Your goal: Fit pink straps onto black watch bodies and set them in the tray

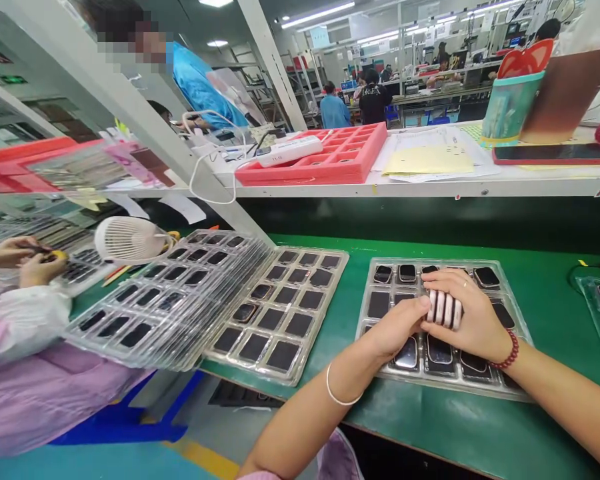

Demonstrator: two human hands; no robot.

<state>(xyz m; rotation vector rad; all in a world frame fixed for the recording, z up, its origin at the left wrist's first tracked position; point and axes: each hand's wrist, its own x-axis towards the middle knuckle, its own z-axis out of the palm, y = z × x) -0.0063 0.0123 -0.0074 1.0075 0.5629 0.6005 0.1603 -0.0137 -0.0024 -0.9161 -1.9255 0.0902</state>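
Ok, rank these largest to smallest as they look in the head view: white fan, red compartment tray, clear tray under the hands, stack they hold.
1. Clear tray
2. Red compartment tray
3. White fan
4. Held stack
Apparent size only; their distances differ.

The bench (337,327) is viewed from the wearer's head, forward and down; the left hand (400,325) and right hand (473,313) are seen near (from above), the shelf (350,191) farther off.

Glossy clear plastic tray (420,379), smooth tabletop (550,293)
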